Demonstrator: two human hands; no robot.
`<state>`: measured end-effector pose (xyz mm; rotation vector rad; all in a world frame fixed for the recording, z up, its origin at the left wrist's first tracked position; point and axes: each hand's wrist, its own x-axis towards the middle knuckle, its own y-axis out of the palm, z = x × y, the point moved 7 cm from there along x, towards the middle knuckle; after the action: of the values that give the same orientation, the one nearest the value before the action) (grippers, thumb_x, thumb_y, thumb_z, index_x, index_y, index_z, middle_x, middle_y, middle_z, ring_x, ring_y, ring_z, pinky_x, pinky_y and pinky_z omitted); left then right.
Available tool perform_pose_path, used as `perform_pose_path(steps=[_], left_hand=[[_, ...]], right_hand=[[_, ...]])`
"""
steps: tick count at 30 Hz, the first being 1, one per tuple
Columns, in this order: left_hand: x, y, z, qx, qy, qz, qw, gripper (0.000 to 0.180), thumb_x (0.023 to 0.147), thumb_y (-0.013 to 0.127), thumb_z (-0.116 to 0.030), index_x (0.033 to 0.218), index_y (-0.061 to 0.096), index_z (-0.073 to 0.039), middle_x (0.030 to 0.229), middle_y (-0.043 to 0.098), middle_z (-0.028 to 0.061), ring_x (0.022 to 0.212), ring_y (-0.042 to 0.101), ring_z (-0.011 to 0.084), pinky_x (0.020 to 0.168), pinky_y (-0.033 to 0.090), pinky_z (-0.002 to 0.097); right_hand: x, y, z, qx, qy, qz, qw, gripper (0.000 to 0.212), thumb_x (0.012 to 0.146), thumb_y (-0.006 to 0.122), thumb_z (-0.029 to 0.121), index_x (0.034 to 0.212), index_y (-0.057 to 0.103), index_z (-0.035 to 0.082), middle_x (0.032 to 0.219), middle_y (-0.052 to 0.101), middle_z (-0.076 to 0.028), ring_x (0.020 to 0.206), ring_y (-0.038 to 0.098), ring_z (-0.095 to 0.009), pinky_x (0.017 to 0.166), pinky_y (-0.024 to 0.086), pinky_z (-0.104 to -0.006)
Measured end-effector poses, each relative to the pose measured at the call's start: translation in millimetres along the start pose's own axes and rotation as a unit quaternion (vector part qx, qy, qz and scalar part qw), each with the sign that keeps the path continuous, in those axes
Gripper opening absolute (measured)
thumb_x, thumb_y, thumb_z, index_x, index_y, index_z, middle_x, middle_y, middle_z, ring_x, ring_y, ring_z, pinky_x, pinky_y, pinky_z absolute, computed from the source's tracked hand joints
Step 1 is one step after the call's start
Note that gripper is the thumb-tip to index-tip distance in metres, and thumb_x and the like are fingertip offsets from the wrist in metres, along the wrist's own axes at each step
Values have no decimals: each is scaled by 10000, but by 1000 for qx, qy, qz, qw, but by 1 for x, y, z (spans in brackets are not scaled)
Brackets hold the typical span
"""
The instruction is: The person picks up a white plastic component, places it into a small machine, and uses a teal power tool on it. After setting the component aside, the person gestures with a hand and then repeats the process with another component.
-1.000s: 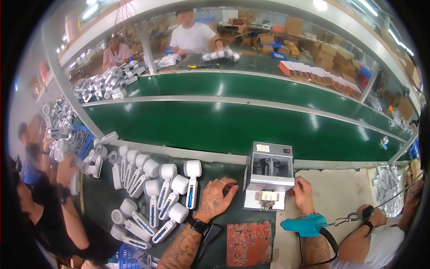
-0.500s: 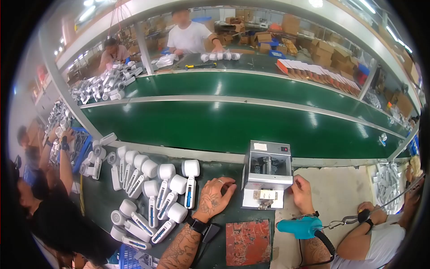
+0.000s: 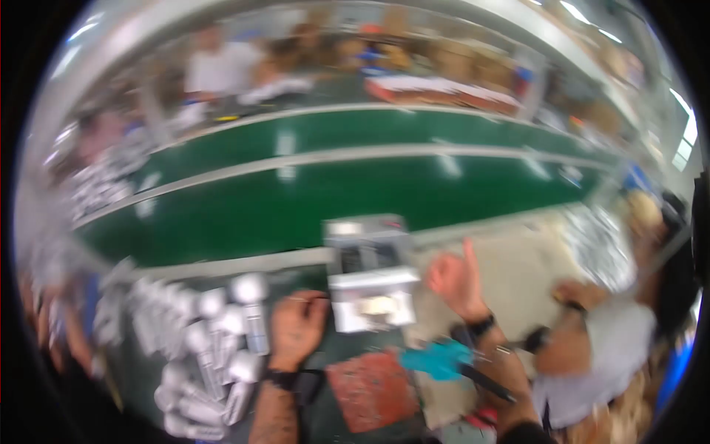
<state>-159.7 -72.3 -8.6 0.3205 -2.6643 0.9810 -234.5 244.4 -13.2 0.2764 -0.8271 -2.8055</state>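
Blur softens the whole view. My left hand (image 3: 298,325) lies on the dark table with nothing visible in it, its fingers loosely bent and the thumb a little apart. Left of it lie several white parts that look like hand shower heads (image 3: 251,288), with round heads and long handles. A grey box-shaped screw feeder (image 3: 370,277) stands between my hands. Beside its right side my right hand (image 3: 457,285) is raised, empty, thumb pointing up and away from the fingers. A teal power screwdriver (image 3: 436,360) hangs in front of my right forearm.
A worn red mat (image 3: 372,388) lies before the feeder. Beyond the table runs a green conveyor belt (image 3: 296,214) with a pale rail. A person in white (image 3: 599,355) is close on the right, near a heap of shiny parts (image 3: 599,248). Others are at the left and far side.
The view has swung to the right, so the bench appears further left. My right hand has left the feeder's side and lifted its thumb; my left hand stays on the table.
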Motion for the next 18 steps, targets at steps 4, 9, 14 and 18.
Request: perform_pose_path(steps=[4, 9, 14, 18], left_hand=[[-3, -13, 27, -16, 16, -24, 999, 128, 985, 649, -119, 1044, 686, -12, 822, 676, 91, 747, 642, 161, 683, 508, 312], [10, 14, 5, -61, -28, 23, 997, 148, 967, 661, -138, 1054, 693, -23, 921, 693, 132, 814, 667, 268, 759, 523, 375], [-4, -17, 6, -17, 3, -14, 1000, 161, 979, 640, -138, 1049, 701, -7, 897, 713, 148, 809, 689, 244, 764, 535, 351], [-3, 2, 2, -30, 46, -10, 998, 120, 924, 694, -117, 1007, 730, -38, 949, 734, 144, 804, 702, 303, 721, 551, 363]], right_hand=[[-26, 71, 138, 145, -262, 168, 939, 772, 1021, 255, 733, 714, 467, 57, 623, 364, -26, 602, 375, -175, 615, 321, -326], [-78, 59, 282, 157, -430, 201, 866, 740, 1012, 287, 736, 715, 425, 72, 650, 344, -18, 621, 344, -162, 620, 304, -319], [-51, 84, 219, 53, -377, 145, 913, 713, 1034, 307, 701, 730, 431, 68, 633, 336, -17, 610, 339, -166, 600, 293, -321], [1, 6, 75, 2, -120, -9, 993, 693, 1074, 294, 643, 757, 553, 83, 633, 488, -29, 605, 484, -168, 607, 391, -298]])
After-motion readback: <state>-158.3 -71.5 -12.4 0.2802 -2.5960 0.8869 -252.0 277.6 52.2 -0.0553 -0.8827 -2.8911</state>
